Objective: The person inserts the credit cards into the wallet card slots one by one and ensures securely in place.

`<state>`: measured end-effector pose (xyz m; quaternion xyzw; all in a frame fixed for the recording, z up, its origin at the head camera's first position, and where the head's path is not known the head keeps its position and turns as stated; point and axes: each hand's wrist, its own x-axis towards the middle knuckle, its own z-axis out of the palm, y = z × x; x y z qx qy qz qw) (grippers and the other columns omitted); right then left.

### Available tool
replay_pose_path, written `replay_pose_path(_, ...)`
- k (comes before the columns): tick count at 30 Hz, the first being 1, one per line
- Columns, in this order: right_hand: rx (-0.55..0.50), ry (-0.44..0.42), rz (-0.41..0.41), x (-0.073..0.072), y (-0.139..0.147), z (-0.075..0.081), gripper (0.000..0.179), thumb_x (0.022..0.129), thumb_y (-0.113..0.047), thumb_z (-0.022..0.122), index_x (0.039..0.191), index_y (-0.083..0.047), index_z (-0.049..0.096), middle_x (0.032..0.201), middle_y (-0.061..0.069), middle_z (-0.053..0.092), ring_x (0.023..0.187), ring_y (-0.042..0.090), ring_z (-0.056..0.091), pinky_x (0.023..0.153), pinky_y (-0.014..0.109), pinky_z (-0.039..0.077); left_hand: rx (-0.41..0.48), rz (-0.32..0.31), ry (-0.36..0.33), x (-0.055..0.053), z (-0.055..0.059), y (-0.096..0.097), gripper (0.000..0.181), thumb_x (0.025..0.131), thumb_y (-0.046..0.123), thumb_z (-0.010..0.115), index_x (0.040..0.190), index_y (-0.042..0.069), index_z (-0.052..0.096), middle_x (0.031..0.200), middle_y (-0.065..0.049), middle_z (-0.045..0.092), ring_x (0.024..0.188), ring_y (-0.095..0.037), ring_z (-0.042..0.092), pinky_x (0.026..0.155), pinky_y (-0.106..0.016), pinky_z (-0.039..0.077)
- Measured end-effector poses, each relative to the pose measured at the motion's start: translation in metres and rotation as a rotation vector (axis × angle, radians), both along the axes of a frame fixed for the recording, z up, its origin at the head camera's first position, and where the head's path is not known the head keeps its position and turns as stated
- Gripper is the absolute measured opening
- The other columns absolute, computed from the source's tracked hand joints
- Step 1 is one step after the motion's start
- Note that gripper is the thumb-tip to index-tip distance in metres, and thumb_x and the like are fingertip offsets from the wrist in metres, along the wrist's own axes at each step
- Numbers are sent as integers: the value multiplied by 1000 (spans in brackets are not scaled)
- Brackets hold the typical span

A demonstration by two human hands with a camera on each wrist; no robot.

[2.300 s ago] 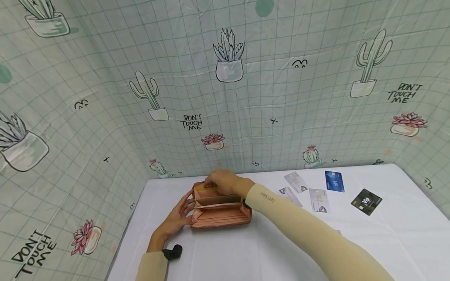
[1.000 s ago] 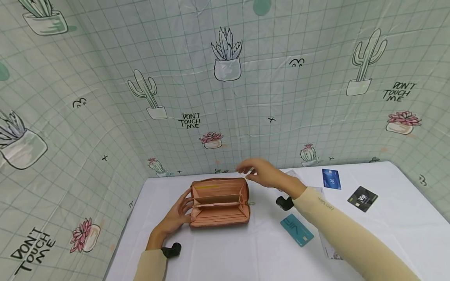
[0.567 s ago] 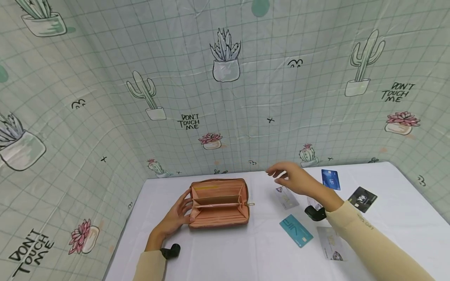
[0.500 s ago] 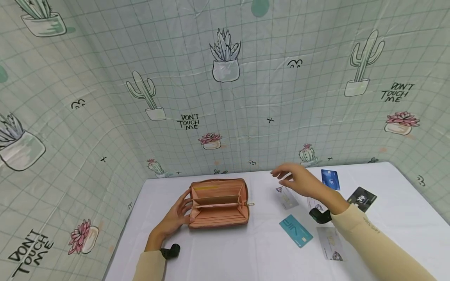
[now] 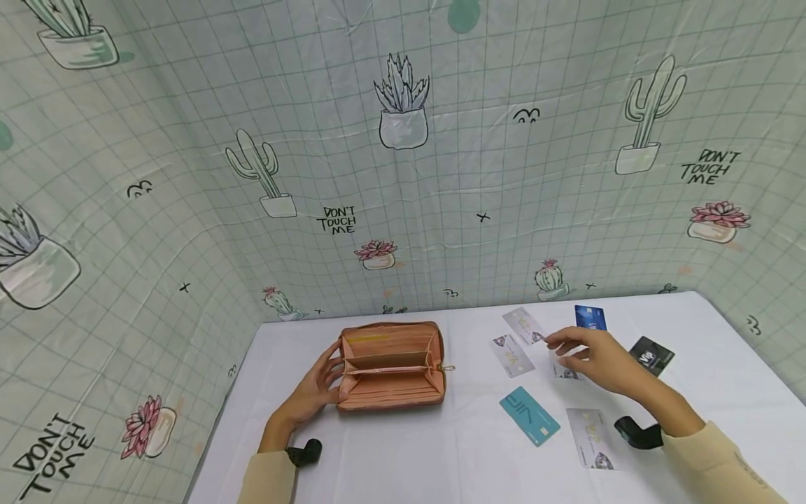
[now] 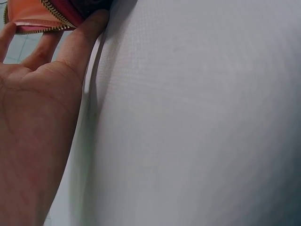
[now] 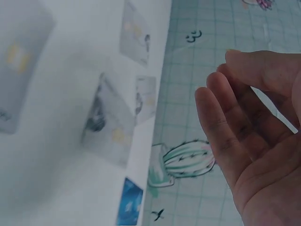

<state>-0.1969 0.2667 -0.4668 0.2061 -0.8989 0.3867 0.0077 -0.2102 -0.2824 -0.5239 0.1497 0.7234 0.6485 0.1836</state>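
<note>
An open pink-brown zip wallet (image 5: 392, 399) stands on the white table, its pockets facing up. My left hand (image 5: 311, 390) holds its left side, thumb at the front corner and fingers along the edge; in the left wrist view the fingertips meet the zipped wallet (image 6: 35, 16). A thin yellow edge (image 5: 369, 339) shows in the rear pocket. My right hand (image 5: 595, 357) hovers above a silver card (image 5: 567, 374) that it partly covers. Its fingers are loosely bent, and the right wrist view shows nothing in the right hand (image 7: 263, 122).
Two silver cards (image 5: 513, 355) lie right of the wallet. Nearer are a teal card (image 5: 530, 416) and another silver card (image 5: 590, 439). A blue card (image 5: 590, 317) and a black card (image 5: 651, 355) lie farther right. A cactus-print cloth (image 5: 466, 175) hangs behind the table (image 5: 390, 462).
My right hand has left the wallet's rear pocket and moved right, then nearer, over the cards. The teal card and nearest silver card came into view as the arm moved away. My left hand stays.
</note>
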Motion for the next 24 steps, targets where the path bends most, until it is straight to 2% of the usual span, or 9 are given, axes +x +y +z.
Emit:
replay_pose_path(4,-10,-17,-8,13,14,-10,34,89,5,78,123,4,72,115,15,76,94,8,69,78,25,59,-40,20,1,0,1,0,107,92,-3,77,171,10,5,166,-30,25,154,-45,26,114,-42,43)
replay_pose_path(8,-14,-44,-16,24,26,-18,36,88,5,79,123,4,72,115,16,76,93,5,68,76,25,59,-54,28,1,0,2,0,107,92,-3,77,171,10,5,166,-32,24,155,-51,21,118,-53,38)
replay_pose_path(14,-6,-144,-6,36,41,-26,40,88,3,80,126,7,69,118,19,73,93,8,69,79,22,58,-42,24,-1,0,1,0,109,91,-4,77,171,10,5,165,-32,24,155,-50,22,116,-47,40)
replay_pose_path(22,-59,-138,65,47,57,-39,45,85,-1,84,126,10,67,113,21,73,94,-2,66,76,22,57,-48,23,2,1,1,0,108,91,-3,77,171,8,5,165,-32,24,155,-51,21,119,-57,35)
replay_pose_path(24,-74,-168,67,50,59,-42,47,86,-3,85,127,10,67,114,21,72,94,-2,65,76,21,57,-44,21,4,1,1,0,108,91,-3,77,171,9,5,165,-32,24,155,-51,21,118,-54,37)
